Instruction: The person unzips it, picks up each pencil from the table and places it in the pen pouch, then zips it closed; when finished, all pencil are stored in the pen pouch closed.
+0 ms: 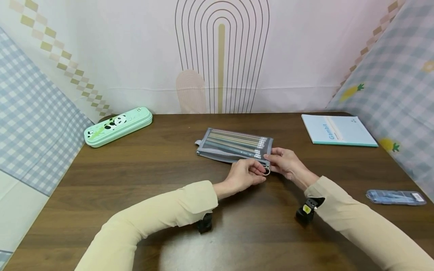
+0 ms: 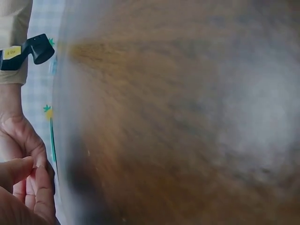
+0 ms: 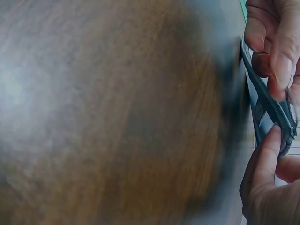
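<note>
A grey zip pencil pouch [image 1: 234, 145] with a see-through top lies on the table, several pencils [image 1: 234, 140] showing inside. My left hand [image 1: 242, 175] is at its near right corner, thumb and fingers pinching the ring-shaped zipper pull [image 1: 267, 171]. At the same corner, my right hand [image 1: 286, 163] holds the pouch's end between thumb and fingers. The right wrist view shows the zipper edge [image 3: 276, 110] close up, gripped from below by the right hand [image 3: 272, 192], with the left hand's fingers [image 3: 283, 65] above. In the left wrist view the pouch is hidden.
A mint pencil case [image 1: 118, 126] with a panda print sits at the back left. A light blue notebook [image 1: 339, 130] lies at the back right. Below it, near the right edge, is a flat blue translucent case [image 1: 395, 197]. Patterned cloth [image 1: 135, 56] hangs behind the table [image 1: 152, 165].
</note>
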Tool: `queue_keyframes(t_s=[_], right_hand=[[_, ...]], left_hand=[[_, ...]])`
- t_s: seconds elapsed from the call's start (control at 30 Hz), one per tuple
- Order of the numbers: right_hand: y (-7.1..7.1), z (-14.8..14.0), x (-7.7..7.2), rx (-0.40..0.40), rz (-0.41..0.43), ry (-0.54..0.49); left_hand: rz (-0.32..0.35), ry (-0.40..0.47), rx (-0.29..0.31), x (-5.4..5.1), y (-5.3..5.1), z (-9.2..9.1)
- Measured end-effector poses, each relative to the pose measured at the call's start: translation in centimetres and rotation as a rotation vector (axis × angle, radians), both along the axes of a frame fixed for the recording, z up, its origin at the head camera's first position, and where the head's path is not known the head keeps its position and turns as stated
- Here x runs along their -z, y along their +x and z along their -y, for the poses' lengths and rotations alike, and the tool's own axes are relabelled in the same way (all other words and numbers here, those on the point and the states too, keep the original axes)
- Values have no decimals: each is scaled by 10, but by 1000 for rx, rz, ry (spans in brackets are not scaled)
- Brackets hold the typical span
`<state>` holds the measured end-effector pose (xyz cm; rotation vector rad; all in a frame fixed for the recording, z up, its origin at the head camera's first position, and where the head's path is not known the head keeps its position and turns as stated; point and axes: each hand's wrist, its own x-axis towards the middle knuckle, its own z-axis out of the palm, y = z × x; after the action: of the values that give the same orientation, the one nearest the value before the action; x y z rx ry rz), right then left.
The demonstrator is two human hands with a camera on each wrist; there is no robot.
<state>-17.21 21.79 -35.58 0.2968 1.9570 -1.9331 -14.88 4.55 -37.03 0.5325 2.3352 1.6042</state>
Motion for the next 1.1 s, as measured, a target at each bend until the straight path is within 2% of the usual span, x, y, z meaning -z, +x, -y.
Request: queue_keyframes(t_s=[0.07, 0.47, 0.57, 0.93, 1.1], right_hand=[[1, 0, 1, -1, 7, -15], [5, 3, 5, 63, 42, -96], [4, 6, 4, 79, 41, -104], [-2, 14, -2, 116, 24, -150], [-4, 10, -4, 142, 23, -164]], left_hand=[[25, 22, -17, 1, -1, 1], [323, 208, -114, 6, -7, 4], [372, 234, -137, 6, -8, 7], [392, 222, -171, -2, -18, 21], [398, 226, -212, 1, -27, 38]])
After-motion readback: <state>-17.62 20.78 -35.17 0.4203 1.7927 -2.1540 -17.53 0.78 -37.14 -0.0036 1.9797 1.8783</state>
